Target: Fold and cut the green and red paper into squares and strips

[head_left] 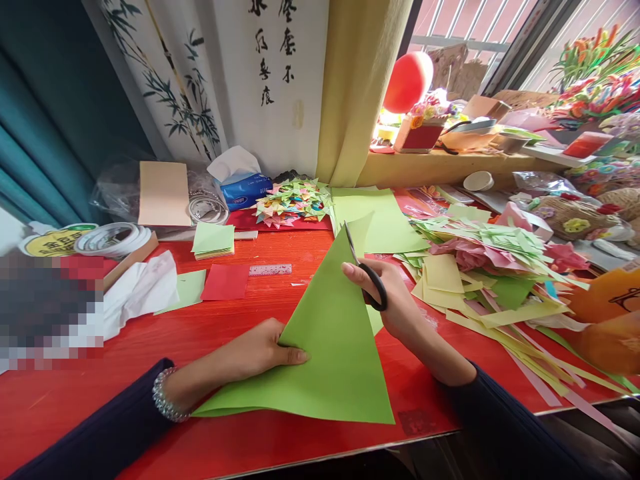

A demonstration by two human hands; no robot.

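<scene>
My left hand point(270, 350) is closed on a green sheet of paper point(330, 340), its thumb lying on the front face and the other fingers hidden behind. The sheet looks folded and stands tilted up off the red table point(90, 407). In my right hand point(390, 290) is a pair of scissors point(376, 283) with black handles, my fingers wrapped round the loops. The blades point up and away, at the sheet's right edge near its upper corner. Whether the blades are apart or closed is hard to tell.
Cut paper strips point(495, 247) in green, yellow and pink heap up at the right. Light green sheets point(385, 213) lie behind. Small green squares point(214, 239), a red square point(226, 282), a ruler point(271, 269) and a pile of folded paper pieces point(295, 200) occupy the left and back.
</scene>
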